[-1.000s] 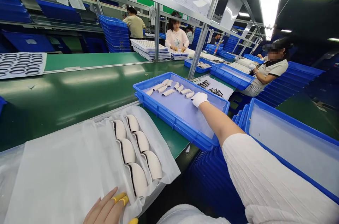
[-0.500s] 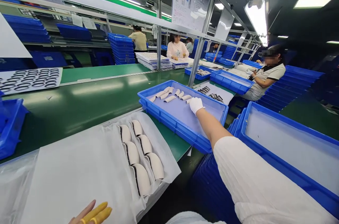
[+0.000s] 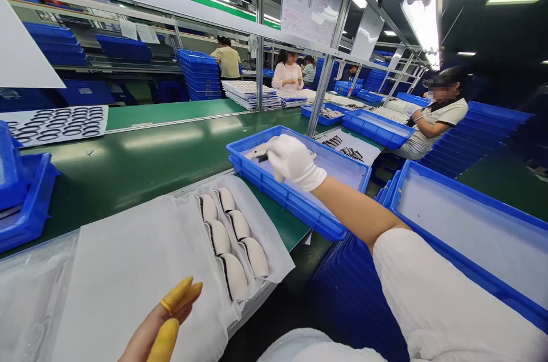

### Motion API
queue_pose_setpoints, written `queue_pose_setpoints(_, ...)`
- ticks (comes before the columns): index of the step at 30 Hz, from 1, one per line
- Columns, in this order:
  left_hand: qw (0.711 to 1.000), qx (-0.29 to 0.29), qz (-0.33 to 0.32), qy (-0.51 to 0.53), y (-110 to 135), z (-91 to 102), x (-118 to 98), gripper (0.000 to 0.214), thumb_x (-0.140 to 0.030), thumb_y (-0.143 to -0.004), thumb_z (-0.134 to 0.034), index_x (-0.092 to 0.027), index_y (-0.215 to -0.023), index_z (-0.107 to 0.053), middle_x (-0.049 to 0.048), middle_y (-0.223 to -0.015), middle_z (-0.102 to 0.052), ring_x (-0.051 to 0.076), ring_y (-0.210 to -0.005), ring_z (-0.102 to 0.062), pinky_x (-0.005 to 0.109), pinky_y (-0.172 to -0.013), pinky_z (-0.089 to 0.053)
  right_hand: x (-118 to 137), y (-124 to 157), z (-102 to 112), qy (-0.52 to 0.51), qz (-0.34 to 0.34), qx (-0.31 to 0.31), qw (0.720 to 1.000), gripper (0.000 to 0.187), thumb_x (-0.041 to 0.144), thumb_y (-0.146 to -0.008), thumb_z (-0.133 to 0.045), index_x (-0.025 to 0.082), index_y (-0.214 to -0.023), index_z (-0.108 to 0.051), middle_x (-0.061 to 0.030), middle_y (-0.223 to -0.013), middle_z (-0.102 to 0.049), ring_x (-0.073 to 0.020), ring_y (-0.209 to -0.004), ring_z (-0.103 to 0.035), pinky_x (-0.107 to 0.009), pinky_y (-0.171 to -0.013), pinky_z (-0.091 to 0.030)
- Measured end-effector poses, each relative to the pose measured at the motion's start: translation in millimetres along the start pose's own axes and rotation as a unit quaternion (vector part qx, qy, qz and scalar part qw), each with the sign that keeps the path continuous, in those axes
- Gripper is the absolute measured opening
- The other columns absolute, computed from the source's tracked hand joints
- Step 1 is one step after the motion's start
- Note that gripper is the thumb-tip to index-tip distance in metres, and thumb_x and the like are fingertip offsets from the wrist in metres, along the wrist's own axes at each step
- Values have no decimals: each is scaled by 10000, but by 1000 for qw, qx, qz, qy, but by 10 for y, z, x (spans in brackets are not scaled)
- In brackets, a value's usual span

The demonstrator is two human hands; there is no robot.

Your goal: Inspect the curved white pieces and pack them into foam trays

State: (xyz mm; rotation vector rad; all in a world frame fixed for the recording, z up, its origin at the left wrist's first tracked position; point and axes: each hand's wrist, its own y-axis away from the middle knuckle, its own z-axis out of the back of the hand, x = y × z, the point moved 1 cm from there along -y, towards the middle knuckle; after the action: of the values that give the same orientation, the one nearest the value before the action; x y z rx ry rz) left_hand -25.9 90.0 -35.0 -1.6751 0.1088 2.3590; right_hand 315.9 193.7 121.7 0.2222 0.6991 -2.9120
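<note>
My right hand (image 3: 295, 163), in a white glove, is raised over the near blue tray (image 3: 295, 208). Its fingers are closed on a curved cream piece (image 3: 262, 157) whose dark edge shows at the fingertips; the glove covers most of it. Low in front, my left hand (image 3: 165, 325) has yellow finger cots and holds nothing, its thumb apart from the fingers. Beside it, two rows of curved cream pieces (image 3: 234, 276) with black edges lie on white sheet wrapping (image 3: 141, 248). Other cream pieces in the tray are mostly hidden behind my glove.
Another blue tray (image 3: 466, 225) stands at right on a stack. Blue trays (image 3: 25, 202) sit at the left edge, near a white sheet of black rings (image 3: 72, 122). A metal post (image 3: 321, 93) rises behind the near tray. A co-worker (image 3: 445, 111) sits at right.
My right hand has come up and back from the tray's pieces, now carrying one toward me. My left hand has risen slightly and moved right, its thumb now in view.
</note>
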Motion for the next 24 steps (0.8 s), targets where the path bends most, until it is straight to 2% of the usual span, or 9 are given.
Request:
queue_pose_setpoints(2,987,-12,117,109,-33,-95,-171,596,-578,-951,-377,-304,-1476,-439,67,-1114,-757,310,-1076,-704,543,-1025,-523,620,230,110,-21,188,-22,982,352,255,-994,-367,193,-1105,-695,-96,-984,-650,-238,-907,-589,-374,-760,-454)
queue_pose_setpoints(4,958,-22,205,200,-11,-129,-308,657,-595,-952,-389,-237,-1503,-389,98,-1167,-740,285,-1076,-705,506,-1051,-507,1148,525,162,-51,319,-53,945,345,165,-956,-372,216,-960,-713,-53,-879,-644,-206,-749,-576,-360,-589,-413)
queue_pose_setpoints(6,927,-5,250,279,55,-114,-393,664,-603,-947,-421,-200,-1475,-426,115,-1254,-703,271,-1145,-670,467,-1061,-496,1514,794,160,-98,385,-73,915,372,152,-960,-356,239,-878,-708,-28,-837,-641,-185,-707,-561,-354,-548,-404)
queue_pose_setpoints(8,907,14,261,331,135,-74,-428,613,-585,-930,-499,-212,-1417,-499,98,-1306,-677,262,-1202,-629,427,-1036,-506,1726,976,121,-128,414,-73,898,416,156,-981,-326,259,-821,-696,-15,-831,-647,-172,-720,-568,-347,-564,-428)
queue_pose_setpoints(15,873,61,263,406,238,-50,-395,485,-396,-758,-807,-197,-1178,-668,88,-1154,-725,248,-1034,-670,280,-760,-553,1936,1124,43,-132,451,-2,883,315,148,-951,-414,234,-784,-667,-34,-759,-633,-184,-699,-580,-357,-589,-424)
queue_pose_setpoints(18,860,7,258,439,223,-70,-365,482,-260,-694,-857,-207,-1132,-664,60,-1063,-729,187,-895,-676,224,-657,-528,1908,1145,95,-161,464,20,871,246,171,-946,-453,215,-885,-687,-51,-810,-647,-189,-691,-575,-352,-574,-414)
queue_pose_setpoints(20,845,-36,246,474,216,-72,-347,427,-234,-752,-805,-234,-1148,-644,36,-1077,-709,151,-859,-655,227,-674,-537,1853,1138,110,-221,427,21,877,258,173,-952,-449,193,-1064,-680,-63,-816,-646,-197,-700,-574,-353,-607,-435)
queue_pose_setpoints(22,827,-55,238,506,215,-71,-328,346,-198,-821,-715,-242,-1156,-638,21,-1076,-681,130,-837,-630,241,-691,-551,1785,1118,80,-338,344,30,876,338,171,-964,-435,185,-1250,-614,-62,-839,-654,-201,-739,-589,-367,-688,-476)
queue_pose_setpoints(24,814,-59,233,529,222,-71,-308,286,-158,-848,-638,-212,-1128,-652,14,-981,-647,111,-756,-590,213,-607,-523,1724,1103,-1,-500,224,59,834,405,195,-974,-457,205,-1372,-531,-56,-918,-667,-187,-806,-611,-366,-779,-501)
